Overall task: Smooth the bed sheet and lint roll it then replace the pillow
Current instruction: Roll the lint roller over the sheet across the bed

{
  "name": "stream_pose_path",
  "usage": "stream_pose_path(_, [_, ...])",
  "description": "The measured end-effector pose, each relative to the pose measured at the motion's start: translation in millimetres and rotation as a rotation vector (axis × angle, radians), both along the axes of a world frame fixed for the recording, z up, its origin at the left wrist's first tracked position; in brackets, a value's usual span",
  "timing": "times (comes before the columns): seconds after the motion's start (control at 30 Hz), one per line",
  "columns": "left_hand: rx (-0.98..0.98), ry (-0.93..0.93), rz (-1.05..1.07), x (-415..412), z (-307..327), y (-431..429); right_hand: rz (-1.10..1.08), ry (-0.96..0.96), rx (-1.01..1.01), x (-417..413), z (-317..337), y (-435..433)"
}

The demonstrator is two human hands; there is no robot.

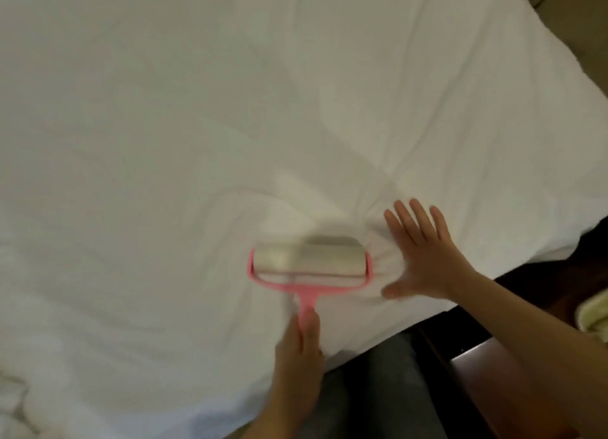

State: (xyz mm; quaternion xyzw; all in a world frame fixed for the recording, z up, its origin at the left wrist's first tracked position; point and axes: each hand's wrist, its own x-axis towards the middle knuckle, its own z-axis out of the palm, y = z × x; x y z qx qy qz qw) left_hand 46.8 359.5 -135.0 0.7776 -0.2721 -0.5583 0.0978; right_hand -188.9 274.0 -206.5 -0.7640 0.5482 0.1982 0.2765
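You're holding the pink lint roller [306, 267] w/ your left hand [299, 349], grip curled round the handle, roller head sitting on the white bed sheet [230, 109] near its front edge. Your right hand [418, 257] is pressing flat just beside it, grip spread, prob pinning fabric so it isn't bunching. No pillow in view.

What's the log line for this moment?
step: lint rolling | left hand: holds lint roller | right hand: flat on bed sheet
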Motion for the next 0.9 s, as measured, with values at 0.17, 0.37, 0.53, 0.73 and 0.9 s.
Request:
stream_pose_path(0.17, [0.029,0.154,0.041,-4,17,-24,-0.155,-0.060,-0.100,17,2,36])
stream_pose_path(0.37, [-0.138,0.263,-0.200,-38,22,-32,-0.418,-0.273,-0.162,36,3,87])
stream_pose_path(0.53, [-0.158,0.336,-0.310,-74,11,-21,-1.239,-0.903,-0.104,34,45,95])
stream_pose_path(0.73, [-0.225,0.391,-0.597,-120,-10,16,-1.655,-1.201,0.205,13,60,121])
stream_pose_path(0.9, [-0.164,0.417,-0.770,-157,-28,55,-2.033,-1.408,0.086,-11,54,163])
